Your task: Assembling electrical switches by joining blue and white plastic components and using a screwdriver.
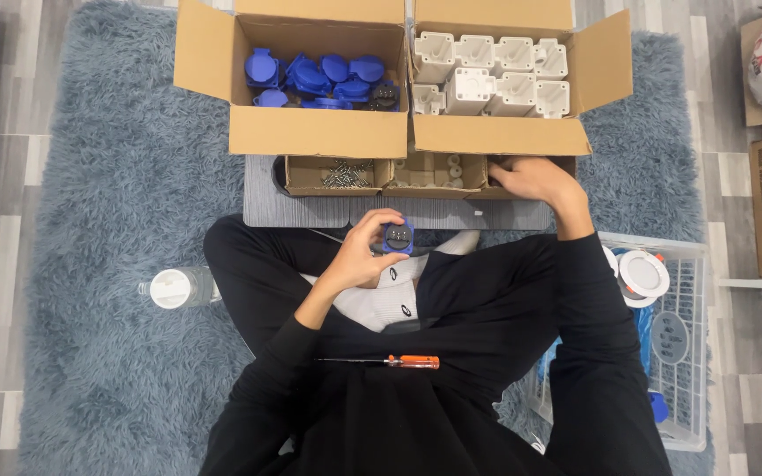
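My left hand holds a small blue socket part above my crossed legs, fingers wrapped around it. My right hand reaches forward into the right end of a low cardboard tray, its fingertips hidden inside. An orange-handled screwdriver lies across my lap. Beyond the tray stand two open cardboard boxes: the left box holds several blue socket covers, the right box holds several white socket housings.
The low tray has compartments with metal screws and small white pieces, resting on a grey board. A clear bottle with a white cap lies at left on the blue-grey shaggy rug. A white wire basket with finished parts stands at right.
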